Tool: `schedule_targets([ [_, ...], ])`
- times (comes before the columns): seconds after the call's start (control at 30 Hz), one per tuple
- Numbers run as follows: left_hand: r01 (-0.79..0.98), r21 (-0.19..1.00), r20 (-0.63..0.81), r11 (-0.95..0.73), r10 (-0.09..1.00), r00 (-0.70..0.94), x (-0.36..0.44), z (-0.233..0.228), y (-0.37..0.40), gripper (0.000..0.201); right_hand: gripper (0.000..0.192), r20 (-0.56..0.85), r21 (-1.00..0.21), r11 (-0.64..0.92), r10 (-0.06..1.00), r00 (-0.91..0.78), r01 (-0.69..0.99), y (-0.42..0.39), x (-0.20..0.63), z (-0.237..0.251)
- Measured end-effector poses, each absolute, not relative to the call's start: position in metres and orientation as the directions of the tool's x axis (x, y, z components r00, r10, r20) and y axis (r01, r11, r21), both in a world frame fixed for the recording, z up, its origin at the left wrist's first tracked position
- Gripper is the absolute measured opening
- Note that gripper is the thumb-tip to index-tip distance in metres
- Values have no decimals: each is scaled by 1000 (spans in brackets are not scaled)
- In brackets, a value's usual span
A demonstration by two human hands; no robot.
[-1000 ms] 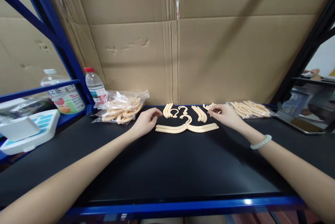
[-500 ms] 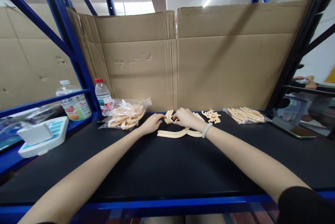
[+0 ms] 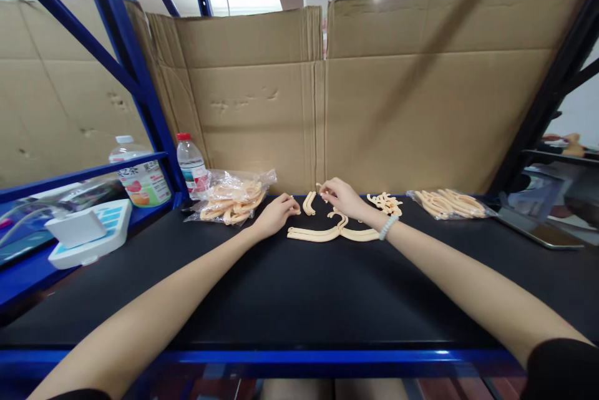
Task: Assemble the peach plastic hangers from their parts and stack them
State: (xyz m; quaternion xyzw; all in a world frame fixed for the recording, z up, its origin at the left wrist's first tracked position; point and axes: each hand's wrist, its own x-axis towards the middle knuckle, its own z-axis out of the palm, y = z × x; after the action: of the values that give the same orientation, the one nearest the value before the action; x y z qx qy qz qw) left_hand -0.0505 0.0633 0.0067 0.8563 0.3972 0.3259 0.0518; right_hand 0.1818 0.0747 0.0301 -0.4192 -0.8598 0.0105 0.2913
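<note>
Cream plastic parts of a folding clothes hanger (image 3: 314, 235) lie on the black table, two curved arms spread apart with a hook (image 3: 342, 220) above their joint. Just behind them my right hand (image 3: 346, 198), a beaded bracelet on its wrist, pinches a small cream hanger part (image 3: 321, 187), mostly hidden by the fingers. My left hand (image 3: 277, 216) is to the left of the hanger, fingertips pinched together; what they hold, if anything, is too small to name. Between the hands rest loose curved hanger arms (image 3: 309, 203).
A pile of hooks (image 3: 385, 203) lies right of my right hand. Bagged hanger parts sit left (image 3: 234, 200) and right (image 3: 449, 203). Bottles (image 3: 191, 166), a power strip (image 3: 93, 234) and a phone (image 3: 538, 229) stand or lie around. Cardboard (image 3: 421, 100) walls the back.
My right hand has lifted slightly, a small cream part now at its fingertips. My left fingers have drawn together. Fewer loose arms lie between the hands, and the hanger's hook shows more. The view has shifted.
</note>
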Motion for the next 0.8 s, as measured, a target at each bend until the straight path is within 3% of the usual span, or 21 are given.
schedule_targets([
  [0.1,619,433,565,-655,733,380,-44,16,52,19,17,516,-351,648,736,-437,677,53,203,30],
  [0.2,543,535,571,-648,750,333,-30,24,30,22,18,477,-542,615,786,-393,573,26,225,25],
  [0.33,185,792,489,-581,787,377,-2,24,-4,17,18,398,-779,503,858,-324,376,3,240,16],
  [0.43,152,836,441,-528,810,388,14,18,-21,16,25,327,-908,376,913,-245,188,-4,239,10],
  [0.53,72,913,349,-402,861,371,22,11,-28,16,31,247,-963,264,942,-228,46,-9,236,5],
  [0.73,-159,968,229,-192,938,261,25,-1,-29,59,29,207,-977,186,944,-255,-104,-20,229,-3],
  [0.8,-225,965,189,-131,947,260,25,-4,-30,60,27,191,-978,162,945,-264,-127,-23,227,-3],
])
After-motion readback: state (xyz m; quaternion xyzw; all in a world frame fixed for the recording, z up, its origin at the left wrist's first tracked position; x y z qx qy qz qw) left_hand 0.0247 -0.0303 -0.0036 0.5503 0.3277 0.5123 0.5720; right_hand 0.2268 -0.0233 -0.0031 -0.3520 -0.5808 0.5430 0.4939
